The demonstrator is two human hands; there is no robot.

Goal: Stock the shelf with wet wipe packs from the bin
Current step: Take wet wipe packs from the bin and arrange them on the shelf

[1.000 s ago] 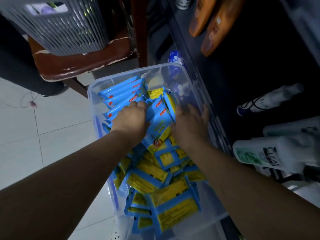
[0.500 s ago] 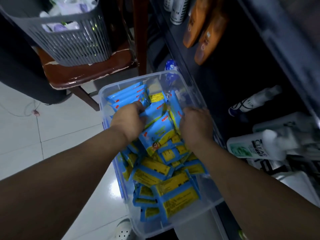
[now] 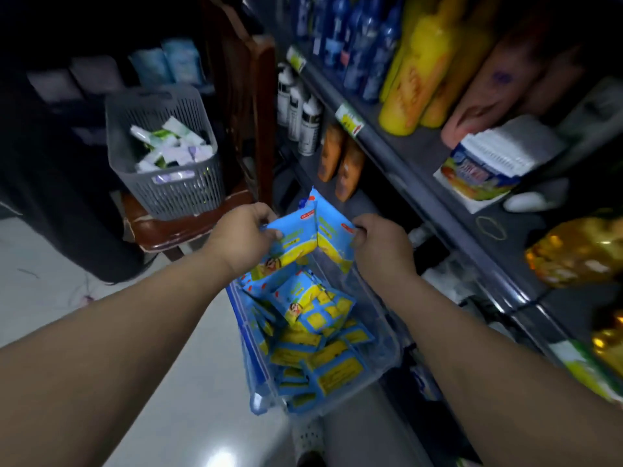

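Gripping a bunch of blue-and-yellow wet wipe packs (image 3: 312,235) from both sides, the person holds them up above the far end of the clear plastic bin (image 3: 381,328). The left hand (image 3: 244,239) has its fingers curled tight around the left edge of the bunch; the right hand (image 3: 379,244) is pinched closed on the right edge. The packs fold into a shallow V between the two hands, with one pack's corner sticking up at the far side. Below them, the bin sits on the pale tiled floor (image 3: 188,382), and many more of the same packs (image 3: 313,332) lie in it in a loose heap. The dark shelf (image 3: 438,197) runs along the right, close beside the bin, with yellow bottles (image 3: 421,72) on it farther up. On the far left, a grey slatted basket (image 3: 165,153) of small packets rests on a brown chair seat (image 3: 188,220). The room is dim.
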